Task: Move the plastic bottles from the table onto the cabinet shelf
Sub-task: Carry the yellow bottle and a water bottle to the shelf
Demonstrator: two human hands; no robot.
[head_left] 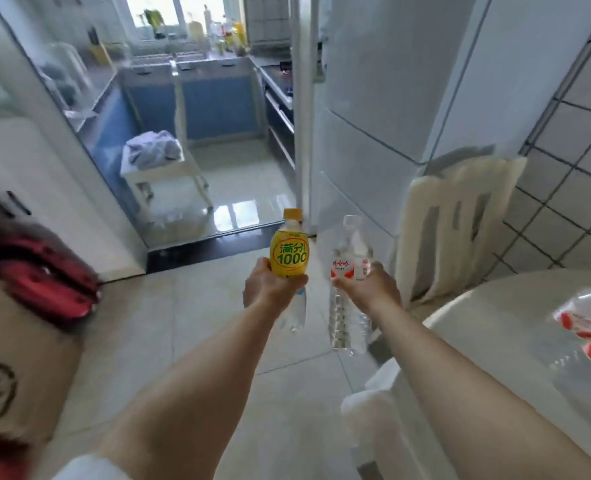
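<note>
While both arms reach forward over the tiled floor (218,306), the left hand (270,289) curls around the waist of a yellow-labelled bottle (289,251), and the right hand (370,289) wraps the middle of a clear water bottle (347,271). Both bottles look empty, so probably light, thin-walled and easily dented; a mid-body hold suits them. More bottles (585,327) lie on the round table (495,306) at right. A chair back (460,216) stands just beside the right hand, and a box (20,341) crowds the left, but open floor lies ahead. No cabinet shelf can be identified.
</note>
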